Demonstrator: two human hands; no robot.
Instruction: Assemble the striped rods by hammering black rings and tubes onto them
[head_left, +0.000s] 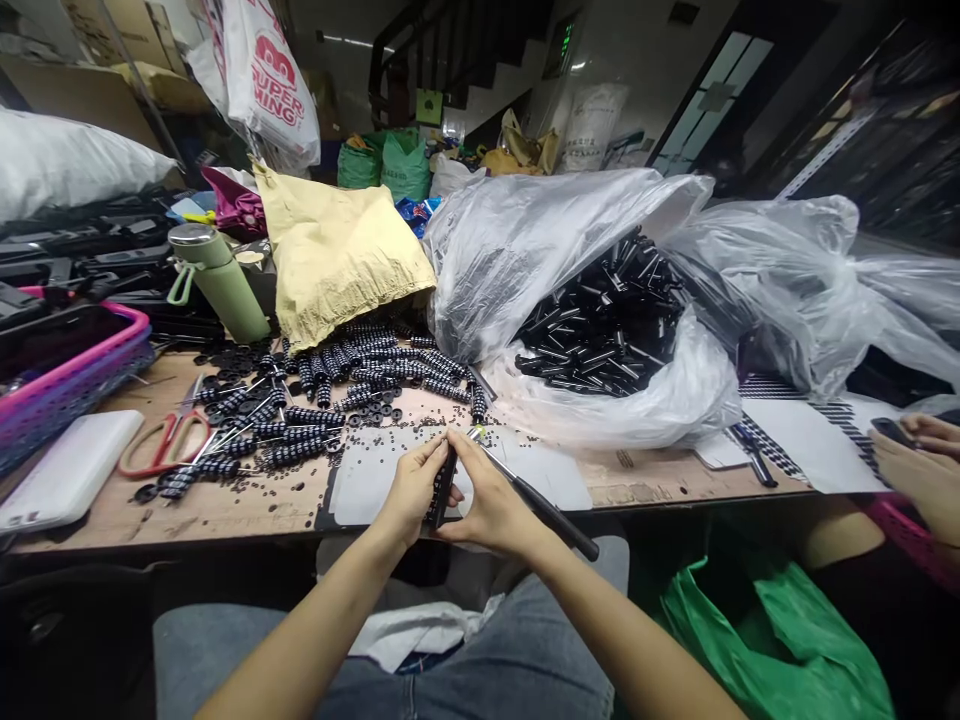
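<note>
Just in front of the table edge, my left hand (pixel 415 487) and my right hand (pixel 491 492) meet around a narrow black part (pixel 441 490) with small light marks along it. Fingertips of both hands pinch it near its top end, and the fingers hide much of it. Beside my right hand a thin metal rod with a long black handle (pixel 556 518) slants down past the table edge; whether a finger touches it cannot be made out. Under the hands lies a white sheet (pixel 367 480). Black-and-white ringed rollers (pixel 304 420) are heaped to the left, among scattered tiny dark bits.
Red-handled scissors (pixel 171 440), a white box-like object (pixel 71 470) and a green flask (pixel 225 285) stand or lie left. Behind are a yellow sack (pixel 341 250) and a plastic bag (pixel 510 250) spilling black parts (pixel 600 330). A co-worker's hands (pixel 911 460) show at right.
</note>
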